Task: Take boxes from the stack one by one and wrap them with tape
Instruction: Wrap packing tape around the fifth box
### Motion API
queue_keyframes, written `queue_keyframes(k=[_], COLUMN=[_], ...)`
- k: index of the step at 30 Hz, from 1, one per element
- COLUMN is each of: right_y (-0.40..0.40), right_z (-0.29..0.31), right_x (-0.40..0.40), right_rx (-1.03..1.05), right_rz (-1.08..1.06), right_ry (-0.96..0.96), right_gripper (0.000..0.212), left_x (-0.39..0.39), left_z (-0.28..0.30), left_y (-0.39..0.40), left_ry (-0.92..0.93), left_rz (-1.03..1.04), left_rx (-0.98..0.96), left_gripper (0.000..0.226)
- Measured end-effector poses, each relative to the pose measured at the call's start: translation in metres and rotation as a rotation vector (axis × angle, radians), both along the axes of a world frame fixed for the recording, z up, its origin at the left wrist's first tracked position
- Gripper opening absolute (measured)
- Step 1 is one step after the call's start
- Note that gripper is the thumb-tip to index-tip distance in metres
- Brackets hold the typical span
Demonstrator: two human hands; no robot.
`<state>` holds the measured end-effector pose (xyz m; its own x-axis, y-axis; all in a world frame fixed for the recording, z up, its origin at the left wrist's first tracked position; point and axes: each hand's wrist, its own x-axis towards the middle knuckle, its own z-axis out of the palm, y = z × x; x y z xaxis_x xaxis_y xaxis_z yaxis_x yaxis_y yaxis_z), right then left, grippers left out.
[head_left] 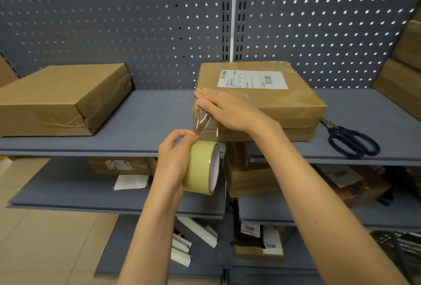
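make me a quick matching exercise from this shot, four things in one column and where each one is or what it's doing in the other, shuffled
Things:
1. tape roll
2. scissors
3. right hand
4. unlabelled box

Places or states:
A. lying on the shelf, right of the labelled box
B. held in the left hand, below the shelf edge
C. sitting on the left part of the shelf
D. pressing flat on the labelled box's left end

Pairs: 1-B, 2-A, 3-D, 4-C
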<state>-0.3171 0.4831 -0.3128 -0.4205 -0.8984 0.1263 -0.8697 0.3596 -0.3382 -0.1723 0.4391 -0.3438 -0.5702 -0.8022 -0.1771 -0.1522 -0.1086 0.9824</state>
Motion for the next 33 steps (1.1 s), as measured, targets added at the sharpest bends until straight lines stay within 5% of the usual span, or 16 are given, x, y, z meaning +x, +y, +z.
queue_keyframes(k=[3, 7, 19, 24, 27, 33], right_y=[0.003, 0.010, 0.098, 0.134, 0.155, 0.176], right_z=[0.002, 0.003, -0.010, -0.022, -0.029, -0.044], right_x=[0.002, 0.001, -0.028, -0.034, -0.039, -0.045], right_rx=[-0.061, -0.406, -0.544, -0.663, -0.617, -0.211], right_rz=[-0.016, -0.095, -0.477, -0.675, -0.809, -0.981], right_ry=[-0.044, -0.260, 0.240, 0.288, 0.237, 0.102], right_gripper=[0.046, 0.053, 0.026, 0.026, 0.027, 0.032], left_x=[-0.002, -0.003, -0.005, -0.005, -0.006, -0.006], left_z=[-0.001, -0.001, -0.007, -0.009, -0.009, -0.011], left_y=[0.003, 0.006, 0.007, 0.007, 0.007, 0.014], left_ry=[0.010, 0.005, -0.003, -0.009, -0.008, -0.006], left_rz=[0.038, 0.048, 0.047, 0.056, 0.059, 0.086], left_rx=[-0.009, -0.042, -0.122, -0.134, -0.135, -0.208], left_gripper=[0.009, 0.008, 0.007, 0.005, 0.007, 0.011])
